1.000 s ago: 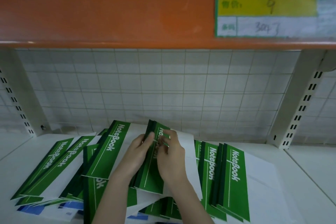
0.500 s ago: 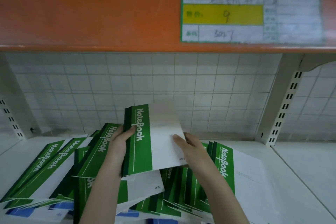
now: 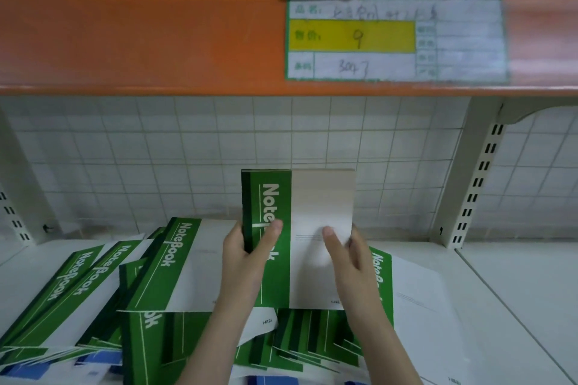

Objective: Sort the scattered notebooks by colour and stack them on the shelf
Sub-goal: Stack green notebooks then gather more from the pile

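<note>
Both hands hold a small bundle of green-and-white notebooks [image 3: 297,228] upright above the pile. My left hand [image 3: 247,256] grips the dark green spine edge, thumb pressed across the "NoteBook" lettering; my right hand [image 3: 350,262] clasps the white side, thumb flat on the cover and fingers curled behind it. Below, more green notebooks [image 3: 162,272] lie fanned and overlapping on the white shelf [image 3: 516,306], with a few blue notebooks [image 3: 100,358] peeking out at the near edge. Above runs an orange shelf front [image 3: 140,40] carrying a label card [image 3: 353,37] with a yellow band marked 9.
</note>
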Demonstrator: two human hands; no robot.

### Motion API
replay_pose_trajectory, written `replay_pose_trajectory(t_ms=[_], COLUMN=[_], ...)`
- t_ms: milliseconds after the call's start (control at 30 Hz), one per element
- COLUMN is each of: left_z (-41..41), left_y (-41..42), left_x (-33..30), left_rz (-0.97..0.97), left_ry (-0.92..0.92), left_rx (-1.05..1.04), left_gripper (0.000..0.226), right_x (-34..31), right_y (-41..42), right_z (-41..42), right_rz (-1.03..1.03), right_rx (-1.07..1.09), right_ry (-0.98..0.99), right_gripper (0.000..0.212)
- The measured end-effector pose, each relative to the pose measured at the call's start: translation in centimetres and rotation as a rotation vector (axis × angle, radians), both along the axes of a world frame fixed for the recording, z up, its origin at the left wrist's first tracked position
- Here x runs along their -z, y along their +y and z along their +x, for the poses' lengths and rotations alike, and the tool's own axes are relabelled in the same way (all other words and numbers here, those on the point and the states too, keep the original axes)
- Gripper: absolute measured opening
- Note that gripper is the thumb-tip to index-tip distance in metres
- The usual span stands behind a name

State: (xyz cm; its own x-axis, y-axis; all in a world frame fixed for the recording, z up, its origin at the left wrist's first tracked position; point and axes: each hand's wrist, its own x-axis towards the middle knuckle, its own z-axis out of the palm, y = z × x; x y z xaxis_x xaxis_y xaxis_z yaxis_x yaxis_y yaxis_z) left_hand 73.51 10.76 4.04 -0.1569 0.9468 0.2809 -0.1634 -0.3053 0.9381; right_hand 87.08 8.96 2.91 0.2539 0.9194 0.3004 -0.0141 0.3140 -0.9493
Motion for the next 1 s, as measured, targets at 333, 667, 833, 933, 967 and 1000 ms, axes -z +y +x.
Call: replay_pose_trajectory(t_ms=[333,667,833,933,967,1000], left_z=[0.7,6.0,11.0,14.6,15.9,17.2], left_y=[-0.2,0.4,0.0,-0.3,-0.5,-0.8], left_x=[1.2,-0.1,-0.3,-0.1,-0.1,0.0], left_rz=[-0.064,-0.299,-0.429,-0.434,-0.426,-0.420], left_ry=[0.151,0.467,0.454,0.480,0.487,0.487], left_rx=[-0.045,0.187,0.313,0.374,0.397,0.419], left_gripper=[0.020,0.021,0.026,0.032,0.029,0.024], right_x=[0.9,-0.9,-1.2,-1.3,-1.3,-1.2], right_y=[-0.4,-1.2,-3.3,-4.9,-5.5,-6.1], right_z=[0.5,8.4,13.1,16.4,17.6,18.8], right_rz=[-0.014,-0.396,-0.522,-0.568,-0.575,-0.576], right_rx=[0.115,0.211,0.237,0.281,0.304,0.330], right_ry=[-0.210,-0.440,-0.438,-0.343,-0.312,-0.293], right_gripper=[0.033,0.036,0.030,0.025,0.025,0.023])
